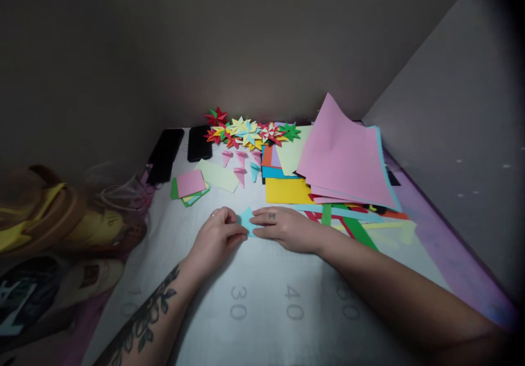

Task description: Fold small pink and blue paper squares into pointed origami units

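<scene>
A small light blue paper piece (248, 221) lies on the white mat (262, 278) between my hands. My left hand (219, 232) pinches its left edge between thumb and fingers. From the right, my right hand (283, 228) rests on the paper with its fingers stretched out. Just beyond, several folded pink pieces (240, 158) and one folded light blue piece (255, 171) stand on the mat. Small square sheets (190, 184) in pink, green and yellow are stacked to the left, beside a pale green sheet (219, 175).
Colourful paper stars (246, 131) line the back edge. Two dark phones (199, 143) lie at the back left. Large pink sheets (344, 158), a yellow sheet (287, 191) and paper strips (356, 232) cover the right side. Bags and caps (82, 229) crowd the left edge.
</scene>
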`<move>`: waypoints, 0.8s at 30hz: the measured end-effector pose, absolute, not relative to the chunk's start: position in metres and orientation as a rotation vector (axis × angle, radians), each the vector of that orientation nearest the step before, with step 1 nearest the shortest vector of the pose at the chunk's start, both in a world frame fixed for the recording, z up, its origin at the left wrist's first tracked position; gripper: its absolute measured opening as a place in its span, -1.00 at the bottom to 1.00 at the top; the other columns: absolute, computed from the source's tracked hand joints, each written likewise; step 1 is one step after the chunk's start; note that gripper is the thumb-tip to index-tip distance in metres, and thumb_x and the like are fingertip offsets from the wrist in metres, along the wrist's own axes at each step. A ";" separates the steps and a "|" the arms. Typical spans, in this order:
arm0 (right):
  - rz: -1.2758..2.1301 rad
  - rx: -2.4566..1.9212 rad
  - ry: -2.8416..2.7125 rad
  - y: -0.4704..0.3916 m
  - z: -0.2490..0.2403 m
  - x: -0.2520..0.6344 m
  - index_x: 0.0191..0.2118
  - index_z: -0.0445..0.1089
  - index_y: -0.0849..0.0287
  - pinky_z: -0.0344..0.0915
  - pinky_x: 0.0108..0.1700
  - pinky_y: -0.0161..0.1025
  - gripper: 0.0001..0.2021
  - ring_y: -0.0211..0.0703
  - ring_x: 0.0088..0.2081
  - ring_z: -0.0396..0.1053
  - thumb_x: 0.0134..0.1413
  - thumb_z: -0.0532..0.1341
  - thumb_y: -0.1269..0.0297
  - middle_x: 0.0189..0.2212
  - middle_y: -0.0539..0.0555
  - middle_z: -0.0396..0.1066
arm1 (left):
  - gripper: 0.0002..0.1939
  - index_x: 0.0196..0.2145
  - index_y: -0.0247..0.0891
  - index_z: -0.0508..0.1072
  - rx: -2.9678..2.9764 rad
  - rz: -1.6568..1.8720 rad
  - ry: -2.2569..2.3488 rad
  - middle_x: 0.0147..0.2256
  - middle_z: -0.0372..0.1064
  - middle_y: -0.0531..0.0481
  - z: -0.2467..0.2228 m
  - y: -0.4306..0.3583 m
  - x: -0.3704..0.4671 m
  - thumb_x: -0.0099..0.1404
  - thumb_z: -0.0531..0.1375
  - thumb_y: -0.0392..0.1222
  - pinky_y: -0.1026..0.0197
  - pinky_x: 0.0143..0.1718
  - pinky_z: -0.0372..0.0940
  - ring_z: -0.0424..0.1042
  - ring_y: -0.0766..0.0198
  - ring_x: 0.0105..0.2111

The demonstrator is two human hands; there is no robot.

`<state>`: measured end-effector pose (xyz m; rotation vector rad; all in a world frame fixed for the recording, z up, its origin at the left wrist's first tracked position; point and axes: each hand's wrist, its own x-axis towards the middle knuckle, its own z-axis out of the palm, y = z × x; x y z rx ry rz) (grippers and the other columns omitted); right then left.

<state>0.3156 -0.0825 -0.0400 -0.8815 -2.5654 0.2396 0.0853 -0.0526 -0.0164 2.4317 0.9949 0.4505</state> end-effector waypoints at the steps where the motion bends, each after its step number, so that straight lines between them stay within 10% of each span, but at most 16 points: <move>1: 0.245 -0.876 -2.560 -0.083 -0.040 0.316 -0.12 0.46 0.09 0.30 0.00 -0.08 -0.77 -0.08 0.06 0.28 0.20 0.10 0.42 -0.04 0.08 0.44 | -0.88 -0.34 -0.13 0.58 2.469 0.456 0.999 -0.28 0.26 -0.06 -0.015 -0.051 0.086 0.18 0.22 -0.23 0.15 -0.20 0.22 0.27 0.18 -0.22; 24: 0.315 -0.801 -2.505 -0.084 -0.037 0.315 -0.25 0.43 0.15 0.20 -0.10 -0.19 -0.77 -0.20 -0.17 0.30 0.15 0.06 0.53 -0.30 0.07 0.49 | -0.85 -0.45 -0.26 0.42 2.491 0.307 1.192 -0.33 0.33 -0.05 -0.016 -0.043 0.110 0.22 0.08 -0.25 0.13 -0.19 0.18 0.28 0.19 -0.29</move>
